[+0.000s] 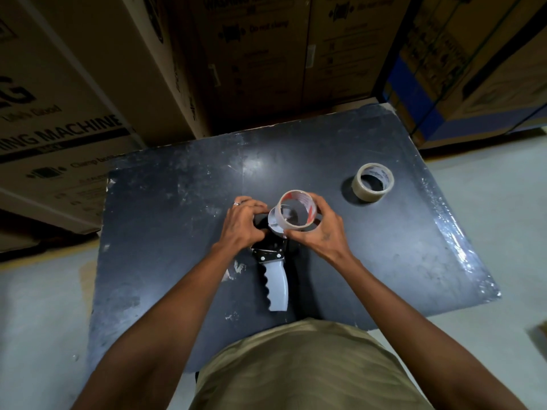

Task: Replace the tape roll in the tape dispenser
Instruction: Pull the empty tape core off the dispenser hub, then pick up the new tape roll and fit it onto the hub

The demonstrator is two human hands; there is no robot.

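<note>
A tape dispenser point(276, 279) with a black head and a grey ribbed handle lies on the dark table point(177, 202), handle pointing toward me. My left hand point(242, 223) grips the dispenser's black head. My right hand point(319, 229) holds a nearly empty tape roll point(296, 210) with a red-and-white core, tilted just above the head. A loose end of clear tape hangs from this roll toward the dispenser. A fuller roll of clear tape point(373, 182) lies flat on the table to the right, apart from both hands.
Large cardboard boxes point(74, 93) stand behind and left of the table, more with blue print point(461, 63) at the right. Pale floor surrounds the table. The table's right edge point(455, 232) is wrapped in shiny film.
</note>
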